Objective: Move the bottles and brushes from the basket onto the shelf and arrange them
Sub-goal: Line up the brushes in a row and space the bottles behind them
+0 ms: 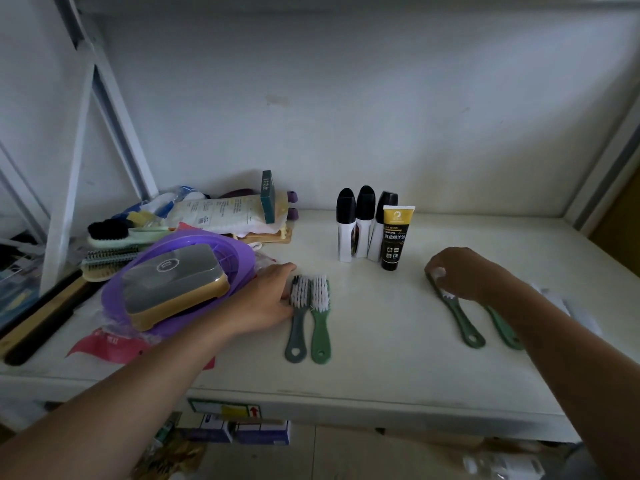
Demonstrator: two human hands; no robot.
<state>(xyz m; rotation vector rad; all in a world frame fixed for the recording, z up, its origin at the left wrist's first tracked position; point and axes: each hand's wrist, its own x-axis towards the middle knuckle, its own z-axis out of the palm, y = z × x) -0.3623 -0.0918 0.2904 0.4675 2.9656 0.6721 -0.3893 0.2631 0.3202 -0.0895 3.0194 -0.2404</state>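
A white shelf (398, 368) holds everything. At its left, a tilted purple basket (239, 258) carries a grey-topped tan box (173, 282). The left hand (263, 299) lies flat, straight fingers touching the grey brush (297, 327), which lies just beside a green brush (320, 327). The right hand (467, 271) curls over the head of a dark green brush (462, 320), with another green brush (502, 327) beside it. Three black-capped bottles (346, 230) and a black tube (394, 237) stand near the back wall.

Bare shelf (391, 327) between left brushes (320, 329) and right brushes (462, 320); bottles (365, 209) behind, basket (242, 265) leftward.
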